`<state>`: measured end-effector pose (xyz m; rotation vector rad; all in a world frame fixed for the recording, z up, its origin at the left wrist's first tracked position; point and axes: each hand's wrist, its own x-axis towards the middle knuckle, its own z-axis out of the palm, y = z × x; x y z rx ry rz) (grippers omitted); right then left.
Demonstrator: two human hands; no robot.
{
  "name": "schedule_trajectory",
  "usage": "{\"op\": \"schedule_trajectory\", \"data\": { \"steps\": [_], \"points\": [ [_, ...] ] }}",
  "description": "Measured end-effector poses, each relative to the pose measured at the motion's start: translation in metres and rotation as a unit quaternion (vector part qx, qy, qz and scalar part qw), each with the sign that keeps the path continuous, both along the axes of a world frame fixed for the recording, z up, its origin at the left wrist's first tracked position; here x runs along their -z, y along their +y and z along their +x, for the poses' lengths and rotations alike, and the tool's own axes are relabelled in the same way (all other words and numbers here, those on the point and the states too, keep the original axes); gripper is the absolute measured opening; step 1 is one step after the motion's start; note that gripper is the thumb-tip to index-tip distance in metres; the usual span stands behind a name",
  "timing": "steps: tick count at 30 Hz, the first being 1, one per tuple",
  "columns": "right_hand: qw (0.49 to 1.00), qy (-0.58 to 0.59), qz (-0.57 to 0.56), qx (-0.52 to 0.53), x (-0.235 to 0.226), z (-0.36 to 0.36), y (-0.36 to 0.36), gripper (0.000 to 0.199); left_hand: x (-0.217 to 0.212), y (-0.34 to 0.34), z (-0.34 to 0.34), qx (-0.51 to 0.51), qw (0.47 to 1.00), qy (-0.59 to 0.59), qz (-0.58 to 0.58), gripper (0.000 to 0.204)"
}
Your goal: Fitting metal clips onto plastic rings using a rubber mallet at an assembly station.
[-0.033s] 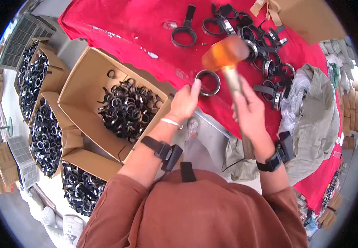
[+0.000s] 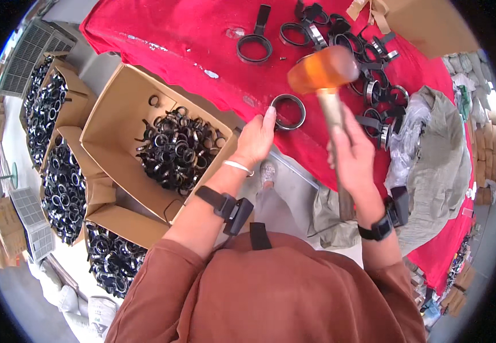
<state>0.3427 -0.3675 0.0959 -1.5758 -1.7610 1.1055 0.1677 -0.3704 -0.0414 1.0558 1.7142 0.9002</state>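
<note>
The person is standing at a table draped in a red cloth, looking down past a rust-brown shirt. The right hand is closed tight around the pale handle of a mallet, whose orange head is blurred and is hanging over the cloth at about twelve o'clock from the hand. The left hand is reaching forward with its fingers held together and nearly straight, the fingertips touching the near rim of a black ring lying flat on the cloth; it is not gripping the ring. That ring is lying at about eight o'clock from the mallet head, just below it in the view, and near the table's front edge. At eleven o'clock from the ring, another ring with a strap is lying alone on the cloth. At two o'clock from the right hand, a heap of black rings and clamps is spreading across the cloth, beside a grey-green sack. At nine o'clock from the left hand, an open cardboard box is holding a pile of black rings, and more boxes of the same parts are standing further left on the floor. Both wrists are wearing black bands.
</note>
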Motion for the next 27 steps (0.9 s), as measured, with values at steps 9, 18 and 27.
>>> {"op": "schedule_trajectory", "data": {
  "steps": [9,18,27],
  "points": [
    [0.981,-0.032,0.192,0.025,0.088,0.042,-0.078,0.052,-0.018,0.008,0.009,-0.093,0.958,-0.254,-0.100,0.058],
    [0.989,0.046,0.119,0.069,0.046,0.016,-0.080,0.051,-0.012,0.005,0.005,-0.101,0.956,-0.253,-0.106,0.066],
    [0.997,-0.010,0.000,0.070,0.041,0.058,-0.074,0.048,-0.021,-0.057,-0.073,-0.065,0.980,-0.182,-0.039,0.058]
  ]
}}
